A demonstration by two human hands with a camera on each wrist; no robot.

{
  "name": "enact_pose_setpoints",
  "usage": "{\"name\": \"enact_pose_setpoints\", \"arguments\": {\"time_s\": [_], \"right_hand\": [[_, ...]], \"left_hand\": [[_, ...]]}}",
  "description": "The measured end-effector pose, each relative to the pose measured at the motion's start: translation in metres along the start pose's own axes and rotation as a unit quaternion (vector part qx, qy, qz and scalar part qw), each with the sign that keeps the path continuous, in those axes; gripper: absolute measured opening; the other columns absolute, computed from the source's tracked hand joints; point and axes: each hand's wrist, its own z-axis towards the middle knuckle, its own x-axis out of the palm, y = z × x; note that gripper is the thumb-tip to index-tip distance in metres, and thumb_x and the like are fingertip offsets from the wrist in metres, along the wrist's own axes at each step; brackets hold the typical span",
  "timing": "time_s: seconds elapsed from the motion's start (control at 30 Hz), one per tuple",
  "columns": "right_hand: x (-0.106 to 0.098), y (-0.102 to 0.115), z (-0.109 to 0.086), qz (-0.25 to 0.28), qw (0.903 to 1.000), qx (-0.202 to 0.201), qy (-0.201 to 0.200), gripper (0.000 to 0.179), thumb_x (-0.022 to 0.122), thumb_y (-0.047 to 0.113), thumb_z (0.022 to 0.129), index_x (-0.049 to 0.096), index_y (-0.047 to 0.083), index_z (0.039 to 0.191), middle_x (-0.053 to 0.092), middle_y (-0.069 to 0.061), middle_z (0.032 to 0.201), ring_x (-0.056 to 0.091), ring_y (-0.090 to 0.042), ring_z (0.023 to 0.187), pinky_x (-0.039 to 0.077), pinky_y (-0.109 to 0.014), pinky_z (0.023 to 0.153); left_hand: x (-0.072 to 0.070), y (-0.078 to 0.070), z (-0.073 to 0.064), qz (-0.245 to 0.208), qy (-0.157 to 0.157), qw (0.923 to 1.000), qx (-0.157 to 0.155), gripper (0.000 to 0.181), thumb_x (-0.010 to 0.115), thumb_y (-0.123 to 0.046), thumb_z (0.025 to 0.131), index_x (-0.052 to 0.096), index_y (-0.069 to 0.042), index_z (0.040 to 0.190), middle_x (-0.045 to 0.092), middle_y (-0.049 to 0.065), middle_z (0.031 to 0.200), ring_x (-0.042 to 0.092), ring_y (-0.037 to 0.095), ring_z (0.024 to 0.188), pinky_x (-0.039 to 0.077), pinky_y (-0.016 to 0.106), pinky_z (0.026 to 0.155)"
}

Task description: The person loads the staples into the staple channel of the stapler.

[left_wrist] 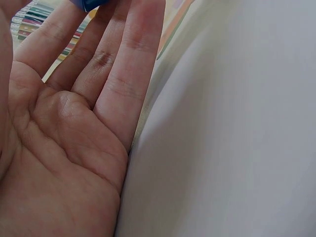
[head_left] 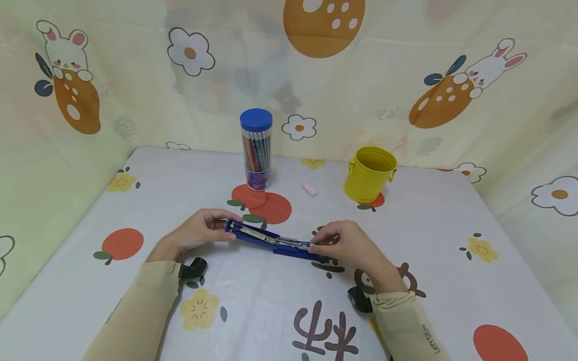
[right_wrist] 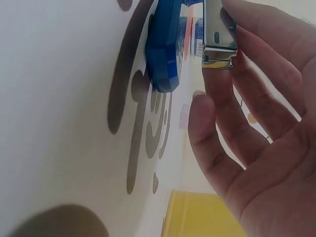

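A blue stapler point(head_left: 298, 253) lies unfolded across the middle of the table, its inside facing up. My left hand point(head_left: 203, 230) pinches its left end between thumb and fingers; only a blue corner point(left_wrist: 89, 4) of it shows in the left wrist view. At the other end, my right hand point(head_left: 349, 245) holds the tip of the metal staple channel point(right_wrist: 217, 29) between thumb and fingers. The blue base point(right_wrist: 163, 59) rests low over the cloth beside the channel, with a gap between them in the right wrist view.
Behind the stapler stands a clear jar of pencils point(head_left: 256, 145) with a blue lid. A small pink eraser point(head_left: 310, 189) lies right of it, then a yellow bucket point(head_left: 368, 180). Patterned cloth point(head_left: 253, 60) hangs at the back and sides.
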Motion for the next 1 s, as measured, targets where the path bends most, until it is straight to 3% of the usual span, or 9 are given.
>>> {"name": "enact_pose_setpoints", "arguments": {"time_s": [0.13, 0.37, 0.53, 0.7, 0.83, 1.0], "right_hand": [[0.0005, 0.0007, 0.0003, -0.017, 0.9996, -0.022, -0.004, 0.008, 0.083, 0.021, 0.085, 0.083, 0.02, 0.093, 0.071, 0.007, 0.095, 0.062, -0.018, 0.098, 0.055, -0.034, 0.084], [-0.0003, -0.0006, 0.0, -0.03, 0.9981, -0.053, -0.006, 0.01, 0.085, 0.018, 0.083, 0.082, 0.021, 0.093, 0.067, 0.007, 0.098, 0.061, -0.018, 0.094, 0.055, -0.035, 0.083], [0.0007, -0.0025, 0.0001, -0.043, 0.9973, -0.059, 0.002, 0.006, 0.084, 0.019, 0.084, 0.083, 0.018, 0.089, 0.066, 0.007, 0.098, 0.059, -0.02, 0.102, 0.052, -0.04, 0.091], [0.0005, -0.0041, -0.0001, -0.039, 0.9973, -0.062, 0.011, 0.007, 0.084, 0.021, 0.084, 0.083, 0.019, 0.09, 0.067, 0.007, 0.1, 0.059, -0.021, 0.103, 0.053, -0.041, 0.091], [-0.0023, -0.006, 0.0, -0.008, 0.9979, -0.063, 0.013, 0.013, 0.086, 0.022, 0.082, 0.08, 0.021, 0.094, 0.066, 0.005, 0.104, 0.061, -0.019, 0.096, 0.056, -0.032, 0.082], [-0.0067, -0.0077, -0.0019, 0.044, 0.9986, -0.021, 0.022, 0.045, 0.089, 0.024, 0.079, 0.07, 0.014, 0.118, 0.065, -0.004, 0.115, 0.064, -0.022, 0.099, 0.056, -0.033, 0.082]], "left_hand": [[-0.0005, 0.0006, -0.0002, 0.001, -0.001, 1.0, -0.002, 0.048, 0.083, -0.012, 0.084, 0.067, -0.002, 0.127, 0.069, 0.014, 0.116, 0.063, 0.024, 0.093, 0.052, 0.025, 0.082], [-0.0007, 0.0014, -0.0001, 0.002, 0.0, 1.0, 0.004, 0.047, 0.083, -0.011, 0.084, 0.067, -0.001, 0.127, 0.069, 0.014, 0.116, 0.063, 0.024, 0.092, 0.052, 0.025, 0.08], [-0.0001, 0.0008, -0.0002, 0.009, -0.001, 1.0, 0.003, 0.046, 0.082, -0.011, 0.085, 0.067, -0.001, 0.127, 0.069, 0.014, 0.116, 0.062, 0.024, 0.091, 0.051, 0.024, 0.079], [-0.0002, 0.001, 0.0003, 0.008, 0.001, 1.0, 0.003, 0.047, 0.082, -0.012, 0.085, 0.067, -0.001, 0.127, 0.069, 0.014, 0.116, 0.063, 0.025, 0.092, 0.052, 0.025, 0.081], [-0.0007, 0.0017, 0.0007, 0.009, 0.003, 0.9999, 0.009, 0.046, 0.082, -0.011, 0.085, 0.067, -0.001, 0.127, 0.068, 0.014, 0.116, 0.062, 0.024, 0.091, 0.051, 0.025, 0.08], [-0.0009, 0.0031, 0.0013, 0.009, 0.006, 0.9998, 0.018, 0.046, 0.082, -0.009, 0.084, 0.067, 0.0, 0.127, 0.069, 0.014, 0.114, 0.062, 0.023, 0.088, 0.051, 0.024, 0.076]]}}
